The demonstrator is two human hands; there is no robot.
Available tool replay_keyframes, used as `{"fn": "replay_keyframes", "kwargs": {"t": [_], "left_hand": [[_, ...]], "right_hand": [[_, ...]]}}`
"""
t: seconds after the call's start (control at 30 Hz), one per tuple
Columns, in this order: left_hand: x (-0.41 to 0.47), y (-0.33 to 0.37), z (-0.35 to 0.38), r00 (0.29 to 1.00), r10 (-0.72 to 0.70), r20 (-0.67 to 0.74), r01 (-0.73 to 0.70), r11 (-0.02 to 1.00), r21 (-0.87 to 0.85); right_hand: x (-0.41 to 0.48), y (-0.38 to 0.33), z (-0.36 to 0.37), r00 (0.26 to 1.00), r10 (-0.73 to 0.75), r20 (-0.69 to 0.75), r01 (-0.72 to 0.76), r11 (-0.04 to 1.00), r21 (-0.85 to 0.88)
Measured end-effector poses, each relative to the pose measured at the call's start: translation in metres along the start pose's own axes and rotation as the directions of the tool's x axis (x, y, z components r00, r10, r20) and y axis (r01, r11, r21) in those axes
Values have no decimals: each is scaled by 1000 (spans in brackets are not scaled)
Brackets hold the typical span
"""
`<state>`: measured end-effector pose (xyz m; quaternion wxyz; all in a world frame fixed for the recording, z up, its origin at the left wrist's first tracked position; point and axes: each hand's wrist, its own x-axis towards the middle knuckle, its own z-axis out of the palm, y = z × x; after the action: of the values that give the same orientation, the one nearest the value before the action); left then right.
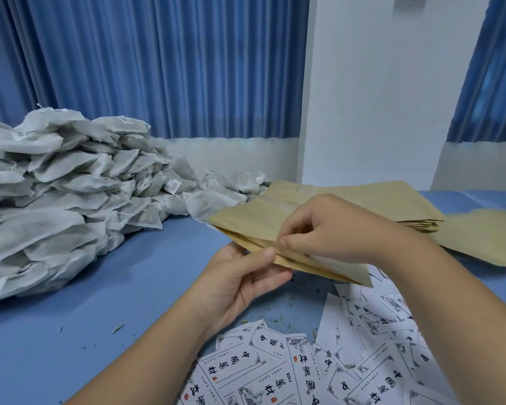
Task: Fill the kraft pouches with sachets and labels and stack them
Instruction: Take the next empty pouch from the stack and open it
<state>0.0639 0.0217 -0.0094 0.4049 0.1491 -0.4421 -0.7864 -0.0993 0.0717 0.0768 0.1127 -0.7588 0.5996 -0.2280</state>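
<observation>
From the head camera, a flat tan kraft paper pouch (pixel 246 225) is held just above the middle of the blue table surface (pixel 100 287), its open mouth turned towards the person. The left hand (pixel 240 285) grips the pouch's lower layer, thumb on top and fingers curled beneath. The right hand (pixel 333 229) pinches the upper layer at the mouth between thumb and fingertips, and the two layers stand slightly apart. A large heap of grey-white mesh sachets (pixel 56 185) fills the far left edge of the surface. A stack of flat tan kraft pouches (pixel 392 197) lies along the far right edge, behind the hands. Loose white paper labels printed with black characters (pixel 304 363) are scattered over the near right corner.
</observation>
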Motion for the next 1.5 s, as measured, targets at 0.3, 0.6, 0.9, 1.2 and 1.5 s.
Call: {"fn": "replay_keyframes", "kwargs": {"t": [0.3,0.6,0.9,1.2,1.5], "left_hand": [[1,-4,18,998,12,-55,-2,983,181],[-1,-1,17,995,-6,-102,12,998,56],[-3,-1,19,997,-49,-55,53,996,72],[-2,-3,24,989,100,-107,-85,987,138],[1,-6,27,970,120,-213,-96,988,119]], "right_hand": [[5,-15,16,982,-158,-105,128,960,-248],[2,-19,13,994,-57,90,83,944,-318],[1,-13,7,1000,3,29,3,980,-201],[3,-22,19,982,-168,-92,123,921,-370],[1,-23,13,948,-230,-222,148,931,-333]]}}
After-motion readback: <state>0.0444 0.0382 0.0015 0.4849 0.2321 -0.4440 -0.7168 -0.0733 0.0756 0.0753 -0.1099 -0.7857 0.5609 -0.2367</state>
